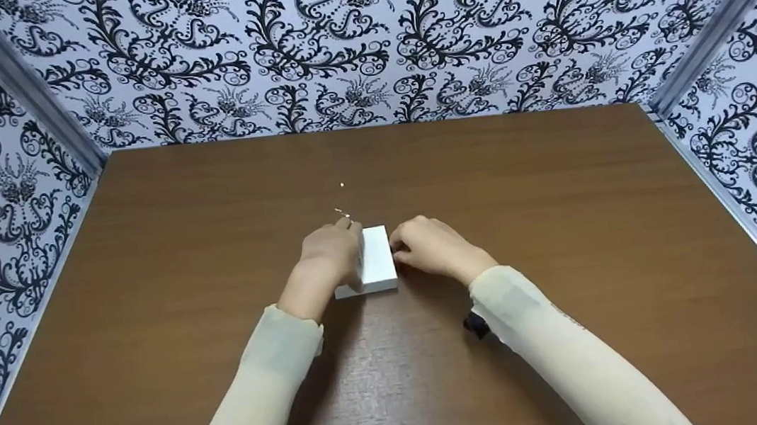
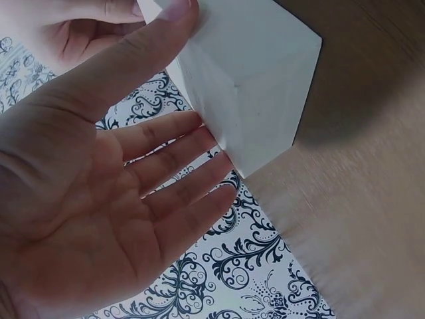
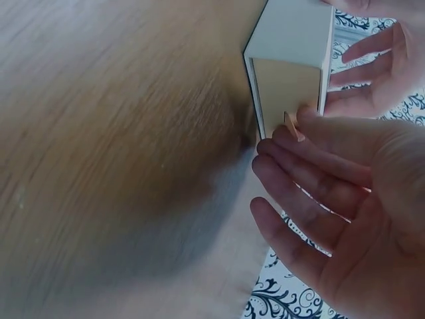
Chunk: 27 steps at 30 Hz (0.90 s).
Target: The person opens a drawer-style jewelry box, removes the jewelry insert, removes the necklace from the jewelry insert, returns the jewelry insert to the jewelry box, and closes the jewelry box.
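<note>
Two grips at once: with the left hand point(image 1: 330, 251), spans the white box point(image 1: 377, 255) from its 9 o'clock side, thumb laid on one face, fingers nearly straight against an edge; with the right hand point(image 1: 431, 246), from 3 o'clock, pinches a small pull tab point(image 3: 293, 129) between thumb and forefinger, other fingers loosely spread. Location of the box: straight ahead at 12 o'clock on the brown table point(image 1: 524, 174), between both hands and touched by the left. Key relation: tab and tan end panel point(image 3: 287, 86) facing 3 o'clock, opposite the left hand's hold, with the right hand nearer that end. Cannot tell the long axis, part of the box being covered. Just beyond the left fingertips, towards 12 o'clock: a gold-coloured strand point(image 1: 343, 212).
</note>
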Tool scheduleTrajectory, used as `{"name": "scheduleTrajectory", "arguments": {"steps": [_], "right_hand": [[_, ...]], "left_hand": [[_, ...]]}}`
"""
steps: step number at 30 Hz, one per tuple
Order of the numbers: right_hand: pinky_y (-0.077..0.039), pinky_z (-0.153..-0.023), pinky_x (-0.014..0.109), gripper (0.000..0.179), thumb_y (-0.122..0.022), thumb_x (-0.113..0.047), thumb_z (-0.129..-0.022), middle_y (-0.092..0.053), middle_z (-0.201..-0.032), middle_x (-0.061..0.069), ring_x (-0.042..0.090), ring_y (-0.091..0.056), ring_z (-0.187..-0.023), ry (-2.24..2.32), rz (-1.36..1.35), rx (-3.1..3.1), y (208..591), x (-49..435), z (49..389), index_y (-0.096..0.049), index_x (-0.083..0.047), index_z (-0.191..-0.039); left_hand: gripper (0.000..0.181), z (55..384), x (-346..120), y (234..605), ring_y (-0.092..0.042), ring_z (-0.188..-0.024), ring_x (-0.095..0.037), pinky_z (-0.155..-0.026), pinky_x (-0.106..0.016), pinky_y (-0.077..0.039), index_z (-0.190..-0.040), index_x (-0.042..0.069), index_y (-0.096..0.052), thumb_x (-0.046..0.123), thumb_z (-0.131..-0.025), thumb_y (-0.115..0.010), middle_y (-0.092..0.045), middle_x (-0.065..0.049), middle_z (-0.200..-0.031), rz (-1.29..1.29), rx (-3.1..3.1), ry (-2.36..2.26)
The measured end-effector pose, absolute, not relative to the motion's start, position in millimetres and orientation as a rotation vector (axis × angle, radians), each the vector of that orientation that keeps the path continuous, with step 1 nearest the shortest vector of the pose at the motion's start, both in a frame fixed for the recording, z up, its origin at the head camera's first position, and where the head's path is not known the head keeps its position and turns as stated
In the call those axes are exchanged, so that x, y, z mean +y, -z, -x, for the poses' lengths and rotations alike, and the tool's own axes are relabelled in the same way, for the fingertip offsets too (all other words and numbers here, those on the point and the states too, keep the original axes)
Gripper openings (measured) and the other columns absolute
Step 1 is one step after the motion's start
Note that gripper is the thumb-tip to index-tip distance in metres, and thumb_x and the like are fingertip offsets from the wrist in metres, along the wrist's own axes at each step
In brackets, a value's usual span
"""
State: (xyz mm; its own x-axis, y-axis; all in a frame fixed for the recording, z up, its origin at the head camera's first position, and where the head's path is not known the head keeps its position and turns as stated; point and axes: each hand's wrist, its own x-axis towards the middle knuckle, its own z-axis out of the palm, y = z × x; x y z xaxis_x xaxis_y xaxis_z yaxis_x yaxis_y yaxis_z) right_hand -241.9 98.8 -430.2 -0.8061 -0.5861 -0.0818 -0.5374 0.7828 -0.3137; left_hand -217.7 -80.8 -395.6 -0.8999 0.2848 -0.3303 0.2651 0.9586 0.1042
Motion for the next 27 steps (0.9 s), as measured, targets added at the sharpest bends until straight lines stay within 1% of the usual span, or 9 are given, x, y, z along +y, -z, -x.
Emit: {"name": "scheduleTrajectory", "arguments": {"steps": [3,9,16,20,22,24,27], "right_hand": [[-0.047,-0.064,0.033,0.009,-0.068,-0.014,-0.092,-0.071,-0.082,-0.001,0.013,-0.051,-0.068,0.379,0.891,2.847,432.2,96.2,241.4,-0.075,-0.012,-0.086],[-0.049,-0.063,0.037,0.011,-0.069,-0.012,-0.089,-0.069,-0.075,0.0,0.015,-0.05,-0.065,0.366,0.884,2.905,435.5,92.8,241.9,-0.073,-0.012,-0.078],[-0.051,-0.062,0.042,0.016,-0.068,-0.01,-0.088,-0.068,-0.072,0.004,0.018,-0.049,-0.063,0.326,0.861,2.928,439.8,88.8,241.5,-0.068,-0.01,-0.071],[-0.053,-0.063,0.045,0.018,-0.067,-0.01,-0.089,-0.068,-0.072,0.007,0.022,-0.054,-0.063,0.303,0.86,2.933,440.4,88.2,239.4,-0.066,-0.009,-0.071],[-0.053,-0.064,0.046,0.016,-0.067,-0.01,-0.089,-0.069,-0.074,0.008,0.024,-0.057,-0.066,0.29,0.863,2.934,440.3,88.5,239.0,-0.067,-0.008,-0.073],[-0.054,-0.065,0.048,0.015,-0.067,-0.01,-0.089,-0.07,-0.076,0.009,0.026,-0.06,-0.067,0.28,0.87,2.937,440.1,89.1,238.8,-0.067,-0.008,-0.074],[-0.054,-0.066,0.05,0.014,-0.068,-0.011,-0.088,-0.071,-0.077,0.01,0.029,-0.063,-0.069,0.281,0.881,2.943,439.7,90.2,238.4,-0.068,-0.008,-0.075]], "left_hand": [[0.091,217.6,-80.0,395.7,-0.052,-0.132,-0.036,-0.097,-0.047,-0.055,-0.144,0.005,-0.043,0.03,-0.07,-0.091,-0.043,-0.011,-0.152,-0.391,2.755,-0.063],[0.088,216.5,-80.7,395.4,-0.055,-0.127,-0.036,-0.095,-0.049,-0.055,-0.139,0.005,-0.047,0.027,-0.067,-0.093,-0.049,-0.011,-0.145,-0.386,2.775,-0.071],[0.079,216.4,-84.9,396.2,-0.059,-0.12,-0.036,-0.093,-0.048,-0.056,-0.133,0.005,-0.05,0.024,-0.068,-0.092,-0.051,-0.011,-0.141,-0.445,2.781,-0.069],[0.078,218.5,-87.8,397.3,-0.059,-0.12,-0.037,-0.096,-0.047,-0.055,-0.133,0.006,-0.051,0.025,-0.069,-0.092,-0.05,-0.01,-0.143,-0.483,2.78,-0.075],[0.079,219.0,-88.0,397.2,-0.058,-0.123,-0.037,-0.098,-0.046,-0.054,-0.134,0.007,-0.051,0.026,-0.069,-0.092,-0.049,-0.01,-0.146,-0.486,2.782,-0.087],[0.079,219.7,-87.7,397.4,-0.057,-0.123,-0.036,-0.098,-0.046,-0.054,-0.134,0.007,-0.05,0.026,-0.069,-0.091,-0.048,-0.01,-0.146,-0.482,2.779,-0.093],[0.082,220.5,-86.9,397.1,-0.055,-0.127,-0.036,-0.1,-0.046,-0.053,-0.136,0.008,-0.049,0.028,-0.07,-0.091,-0.044,-0.011,-0.151,-0.474,2.771,-0.091]]}}
